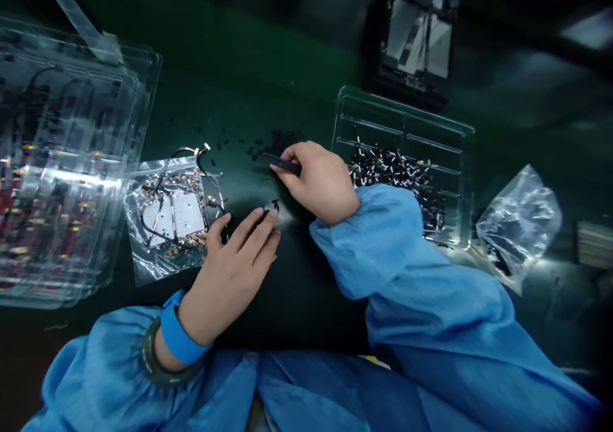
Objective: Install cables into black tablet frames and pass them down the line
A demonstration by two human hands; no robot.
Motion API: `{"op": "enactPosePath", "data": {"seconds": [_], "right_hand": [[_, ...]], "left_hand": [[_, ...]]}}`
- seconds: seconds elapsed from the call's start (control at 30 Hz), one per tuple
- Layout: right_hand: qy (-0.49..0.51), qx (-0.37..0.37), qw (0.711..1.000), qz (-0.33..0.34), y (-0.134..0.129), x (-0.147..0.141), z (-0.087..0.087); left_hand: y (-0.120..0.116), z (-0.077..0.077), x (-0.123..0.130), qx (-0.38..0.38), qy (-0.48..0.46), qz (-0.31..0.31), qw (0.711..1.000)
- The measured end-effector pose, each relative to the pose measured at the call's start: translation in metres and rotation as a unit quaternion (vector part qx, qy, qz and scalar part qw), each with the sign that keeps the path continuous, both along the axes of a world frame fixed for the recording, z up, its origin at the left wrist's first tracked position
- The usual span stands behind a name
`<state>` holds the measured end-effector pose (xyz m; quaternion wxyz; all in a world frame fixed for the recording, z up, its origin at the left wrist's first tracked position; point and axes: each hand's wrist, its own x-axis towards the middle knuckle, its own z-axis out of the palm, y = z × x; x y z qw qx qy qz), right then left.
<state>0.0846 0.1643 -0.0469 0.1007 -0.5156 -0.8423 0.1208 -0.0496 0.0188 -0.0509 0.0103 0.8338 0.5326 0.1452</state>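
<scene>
My right hand (318, 179) grips black tweezers (287, 164), their tips pointing left at the near edge of a pile of small black pieces (282, 141). Below and to the left, my left hand (239, 259) rests palm down on the green table, fingers spread. A small dark part (274, 203) lies at its fingertips; whether they touch it is hard to tell. Beside the left thumb is a clear bag (143, 262) with small gold-coloured parts and a white label. Dark flex cables (173, 218) lie on top of that bag.
Stacked clear trays (136, 100) with parts fill the left side. Right of my right hand, a clear tray (407, 120) holds many small black and silver pieces. A crumpled plastic bag (522, 218) lies farther right. A dark fixture (416, 42) stands at the back.
</scene>
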Motion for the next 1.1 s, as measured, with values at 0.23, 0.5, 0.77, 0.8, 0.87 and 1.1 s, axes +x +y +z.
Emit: {"op": "enactPosePath", "data": {"seconds": [0.23,0.5,0.77,0.8,0.87,1.1], "right_hand": [[-0.011,-0.013,1.000,0.012,-0.002,0.006,-0.003],[0.060,0.055,0.964,0.252,-0.031,0.028,0.001],[0.056,0.098,0.934,0.340,-0.032,0.027,-0.007],[0.055,0.105,0.931,0.345,-0.032,0.028,-0.006],[0.046,0.124,0.927,0.351,-0.034,0.030,-0.005],[-0.002,0.217,0.903,0.372,-0.050,0.032,-0.001]], "left_hand": [[-0.005,0.005,-0.005,0.011,-0.026,-0.006,1.000],[-0.011,0.001,-0.004,0.005,-0.007,-0.007,1.000],[-0.015,-0.002,-0.005,-0.005,0.000,-0.010,1.000],[-0.015,-0.002,-0.005,-0.007,-0.002,-0.008,1.000],[-0.016,-0.002,-0.005,-0.013,-0.005,-0.006,1.000],[-0.019,-0.005,-0.005,-0.022,-0.020,-0.007,1.000]]}}
